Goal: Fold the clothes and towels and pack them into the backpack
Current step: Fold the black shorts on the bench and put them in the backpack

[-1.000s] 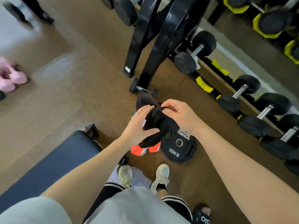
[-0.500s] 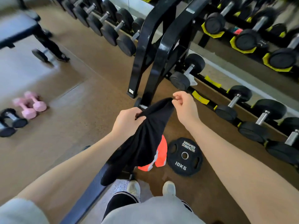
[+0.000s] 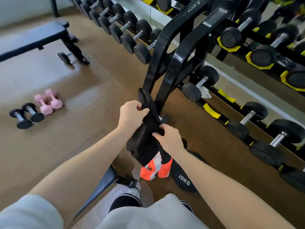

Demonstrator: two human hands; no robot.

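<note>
Matt black cloth garment (image 3: 145,142), glossy metal rack (image 3: 178,52)

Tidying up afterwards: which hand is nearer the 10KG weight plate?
Right. The right hand grips the black garment just above the 10KG weight plate; the left hand grips it higher, farther away.

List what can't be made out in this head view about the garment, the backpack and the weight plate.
- Black garment: its type and full shape; bunched between left hand and right hand.
- Orange and white piece: unclear whether it is part of the garment; the black cloth covers its top.
- Backpack: none recognisable in this view.
- Weight plate: only "10KG" shows; right forearm and cloth cover the rest.
</note>
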